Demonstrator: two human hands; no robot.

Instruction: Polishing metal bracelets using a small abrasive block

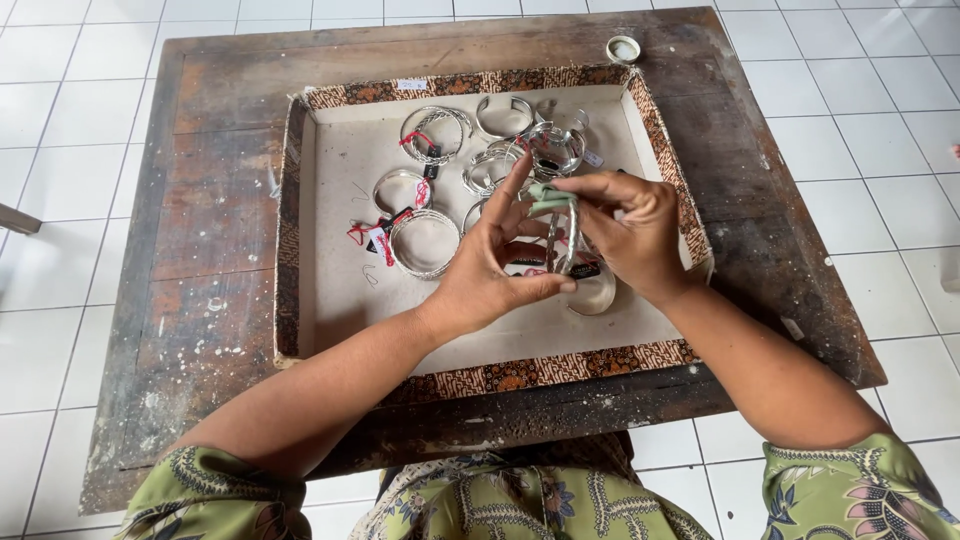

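So the left hand (492,268) is curled around a silver bangle (562,243), thumb pressing its lower edge and index finger stretched up along the far side, so it's got a proper grip on it. Right hand (628,232) is closed too, fingers pinched on a small green cloth (550,195) that sits against the top of that same bangle. Both hands hover just above a shallow tray (290,250) with a pale lining and a brown patterned border.

More silver bangles (436,130) are scattered across the tray's far half, a few with little red tags (370,236) tied on. Another bangle (596,296) lies flat right under the right wrist. The tray rests on a worn, paint-spattered wooden table (220,200), which stands on a white tiled floor (60,120). A small round lid (623,48) sits at the table's far edge, well apart from everything else.
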